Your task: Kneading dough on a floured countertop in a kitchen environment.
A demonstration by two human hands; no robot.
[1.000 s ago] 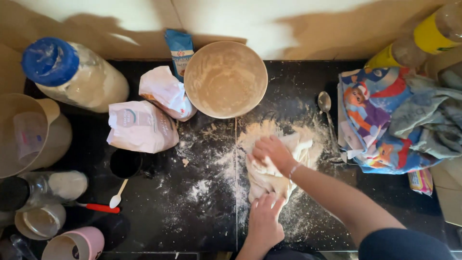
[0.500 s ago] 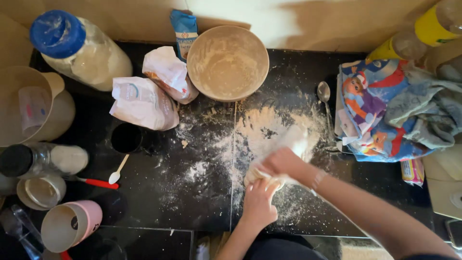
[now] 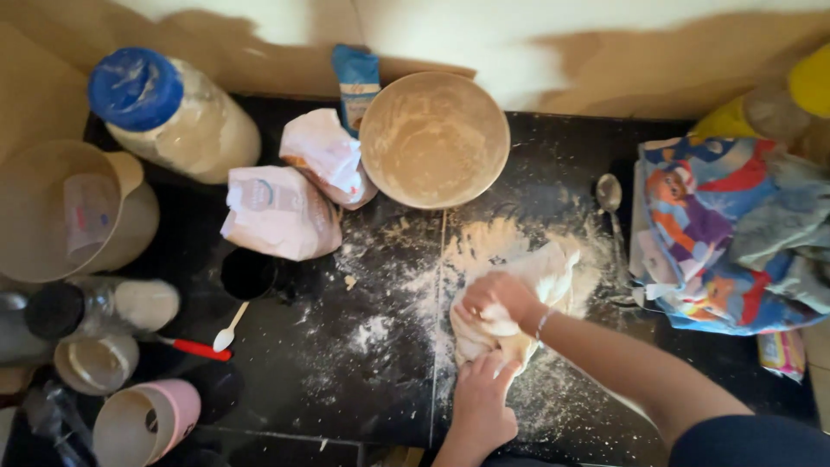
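A pale lump of dough [image 3: 553, 270] lies on the floured black counter [image 3: 363, 380], stretched towards the upper right. My right hand [image 3: 500, 300] presses down on its middle, fingers curled into it. My left hand [image 3: 481, 399] sits just below, fingertips pinning the near end of the dough. A thin bracelet circles my right wrist. An empty flour-smeared bowl [image 3: 434, 138] stands beyond the dough, near the wall.
Two pale flour bags [image 3: 278, 212] and a blue packet [image 3: 357, 79] lie left of the bowl. A blue-lidded jar [image 3: 169, 117], a beige jug [image 3: 69, 207], cups and a small spoon [image 3: 226, 329] crowd the left. A metal spoon [image 3: 609, 195] and colourful cloth [image 3: 735, 233] lie right.
My view has shifted slightly. The dough was folded back from its far spread and gathered nearer; my right hand now pushes into its middle while my left hand holds the near end.
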